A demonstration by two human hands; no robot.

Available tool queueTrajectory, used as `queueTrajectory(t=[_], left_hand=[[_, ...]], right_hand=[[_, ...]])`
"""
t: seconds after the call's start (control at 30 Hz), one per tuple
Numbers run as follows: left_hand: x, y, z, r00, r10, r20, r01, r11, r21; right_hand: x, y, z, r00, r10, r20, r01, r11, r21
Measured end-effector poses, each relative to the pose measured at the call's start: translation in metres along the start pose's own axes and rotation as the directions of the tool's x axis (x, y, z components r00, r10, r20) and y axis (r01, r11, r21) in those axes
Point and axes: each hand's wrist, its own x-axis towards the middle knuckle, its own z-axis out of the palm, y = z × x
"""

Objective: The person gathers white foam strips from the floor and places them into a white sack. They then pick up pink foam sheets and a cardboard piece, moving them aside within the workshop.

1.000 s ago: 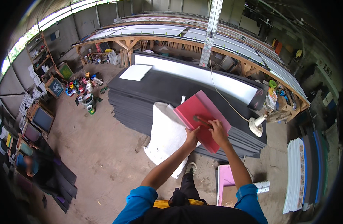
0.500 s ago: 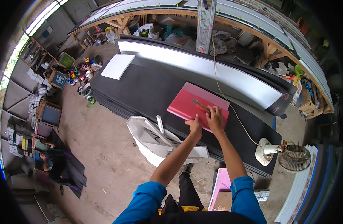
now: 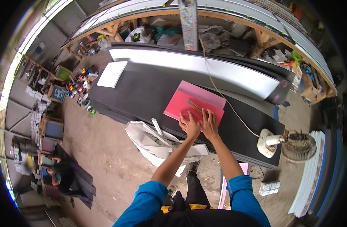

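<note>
A stack of pink and red sheets (image 3: pixel 198 99) lies on a broad pile of black sheets (image 3: pixel 150 90). My left hand (image 3: pixel 189 125) rests flat on the near edge of the red sheet, fingers spread. My right hand (image 3: pixel 209 123) lies beside it on the same sheet. A thin metal tool (image 3: pixel 195 106) sits on the red sheet just beyond my fingers; whether my right fingertips touch it I cannot tell.
A white sack (image 3: pixel 150 142) with white strips stands below the pile's near edge. A white sheet (image 3: pixel 111 73) lies at the pile's left end. A table fan (image 3: pixel 290 143) and its cord (image 3: pixel 218 90) are at right. Paint cans (image 3: pixel 80 81) crowd the floor left. A person (image 3: pixel 58 176) crouches at lower left.
The view has dipped lower and closer to the pile. My hands have slid from the middle of the red sheet to its near edge.
</note>
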Motion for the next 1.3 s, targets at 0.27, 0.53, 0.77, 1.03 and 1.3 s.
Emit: queueTrajectory(t=[0.27,0.53,0.77,1.03,1.3], left_hand=[[-0.125,-0.032,-0.027,0.831,0.549,-0.092,-0.551,0.790,-0.270],[-0.376,-0.190,0.027,0.377,0.806,0.456,-0.676,0.576,-0.459],[-0.439,-0.299,0.013,-0.133,0.516,0.846,-0.634,0.612,-0.473],[-0.453,-0.353,0.132,-0.022,0.316,0.949,-0.563,0.780,-0.273],[-0.585,-0.310,0.309,-0.189,0.471,0.862,-0.822,0.404,-0.401]], right_hand=[[-0.229,-0.025,-0.072,0.824,0.543,-0.165,-0.555,0.831,-0.035],[-0.617,-0.134,-0.040,-0.415,0.882,-0.225,-0.791,-0.227,0.568],[-0.785,-0.285,-0.029,-0.776,0.630,-0.004,-0.367,-0.448,0.815],[-0.943,-0.275,-0.015,-0.818,0.570,0.077,-0.336,-0.582,0.740],[-1.088,-0.104,-0.017,-0.735,0.678,-0.006,-0.555,-0.596,0.580]])
